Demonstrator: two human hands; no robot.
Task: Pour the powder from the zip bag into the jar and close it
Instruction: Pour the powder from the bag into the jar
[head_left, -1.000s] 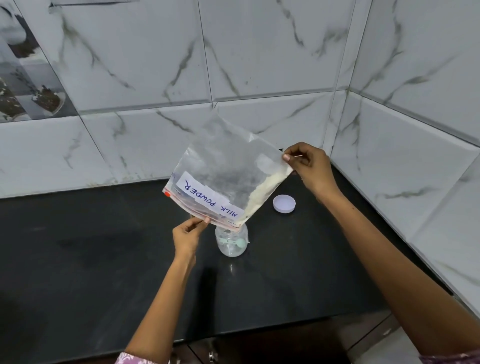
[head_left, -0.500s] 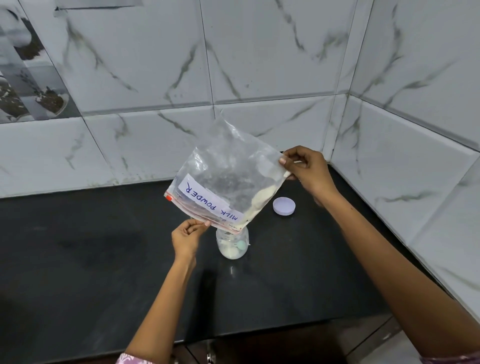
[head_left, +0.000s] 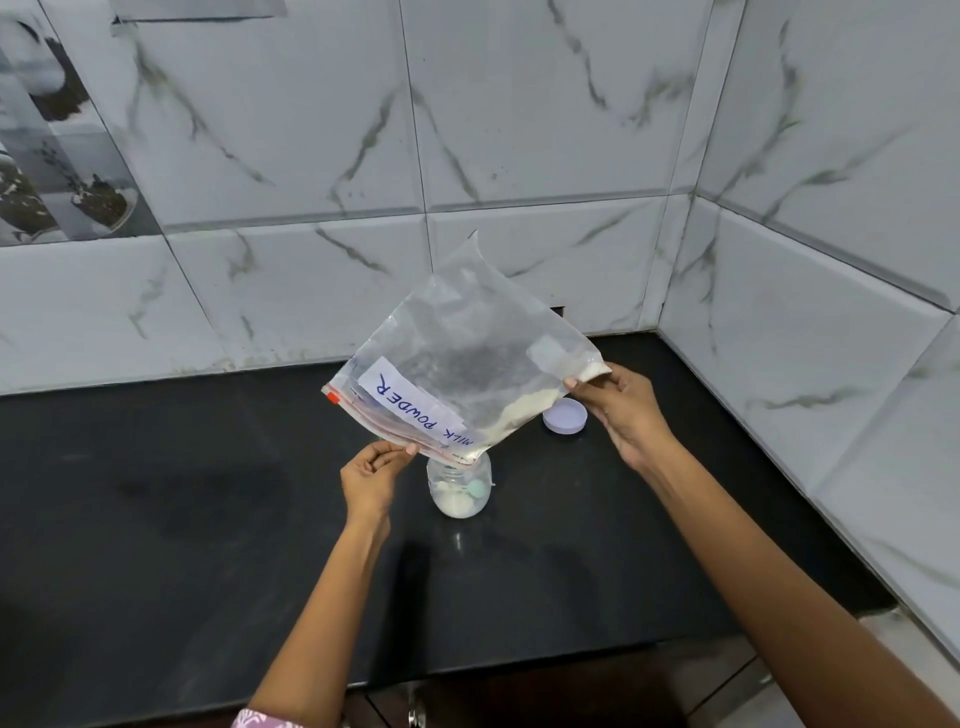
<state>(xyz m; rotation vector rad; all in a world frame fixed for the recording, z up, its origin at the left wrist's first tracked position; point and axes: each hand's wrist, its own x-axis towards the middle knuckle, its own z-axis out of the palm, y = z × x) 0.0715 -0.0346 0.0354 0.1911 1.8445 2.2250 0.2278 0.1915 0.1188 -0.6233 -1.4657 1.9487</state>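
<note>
A clear zip bag (head_left: 462, 358) labelled MILK POWDER hangs upside down and tilted, its open zip corner resting over the mouth of a small clear jar (head_left: 459, 488) on the black counter. White powder lies along the bag's lower right edge and in the jar's bottom. My left hand (head_left: 373, 473) pinches the bag's zip edge just left of the jar. My right hand (head_left: 618, 410) pinches the bag's right corner, where a little powder sits. The jar's pale round lid (head_left: 565, 415) lies on the counter right of the bag, partly behind my right hand.
The black counter (head_left: 208, 519) runs into a corner of white marble-patterned wall tiles (head_left: 519, 130) at the back and on the right. Its front edge is close to me, with cabinet fronts below.
My right hand has lowered the bag's right corner, so the bag lies flatter. More powder sits in the jar than a second ago. My left hand holds its place.
</note>
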